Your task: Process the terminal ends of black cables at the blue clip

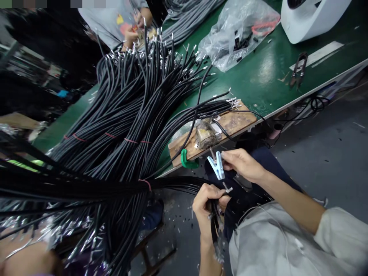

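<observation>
My left hand [206, 205] is closed around a black cable [214, 226], its stripped metal end [227, 188] sticking up past my thumb. My right hand [243, 164] pinches the back of a light blue clip [216, 165], just above that cable end. Right behind the clip, a small metal tool [206, 133] sits on a wooden board [240, 119] held to the bench edge by a green clamp [187, 160]. A huge bundle of black cables [126, 126] with bare silvery tips fans across the green bench [258, 76] and over my lap.
A clear plastic bag [238, 32] of small parts lies at the back of the bench, a white machine [310, 17] to its right, and snips [299, 69] near the front edge. Another person's hands [135, 28] work at the far side. Grey floor lies to the right.
</observation>
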`<state>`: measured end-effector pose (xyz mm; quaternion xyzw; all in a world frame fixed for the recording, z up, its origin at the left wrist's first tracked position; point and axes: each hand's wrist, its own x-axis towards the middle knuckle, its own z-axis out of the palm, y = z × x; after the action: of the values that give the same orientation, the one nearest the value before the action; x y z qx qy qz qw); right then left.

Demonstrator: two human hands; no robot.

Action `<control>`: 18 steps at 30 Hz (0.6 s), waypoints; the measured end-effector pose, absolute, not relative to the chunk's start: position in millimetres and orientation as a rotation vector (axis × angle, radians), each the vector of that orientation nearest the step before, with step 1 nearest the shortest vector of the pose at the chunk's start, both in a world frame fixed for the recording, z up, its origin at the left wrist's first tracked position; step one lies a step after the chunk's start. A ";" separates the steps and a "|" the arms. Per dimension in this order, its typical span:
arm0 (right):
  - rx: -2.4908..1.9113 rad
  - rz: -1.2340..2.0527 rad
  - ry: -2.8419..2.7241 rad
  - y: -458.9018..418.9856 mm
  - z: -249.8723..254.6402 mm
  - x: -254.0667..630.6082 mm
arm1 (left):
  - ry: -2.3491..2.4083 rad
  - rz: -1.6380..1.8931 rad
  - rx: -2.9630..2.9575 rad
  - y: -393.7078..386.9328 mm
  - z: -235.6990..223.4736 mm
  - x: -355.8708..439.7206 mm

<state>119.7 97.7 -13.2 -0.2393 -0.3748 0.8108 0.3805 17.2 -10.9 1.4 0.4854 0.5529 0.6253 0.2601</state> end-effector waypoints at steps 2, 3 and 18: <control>-0.481 2.181 -0.951 100.2 -6.5 112.7 | 1.471 1.769 1.290 -7.3 1.1 18.1; -0.430 2.229 -0.914 100.0 -4.2 109.6 | 1.462 1.794 1.282 -5.2 0.9 17.9; -0.396 2.420 -0.499 91.4 -34.2 113.6 | 1.599 1.596 1.345 -1.6 0.4 10.0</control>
<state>113.6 91.4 -34.2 -0.1504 -0.1891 0.9181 0.3141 10.0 -1.6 0.4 0.4949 0.5882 0.5874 0.2533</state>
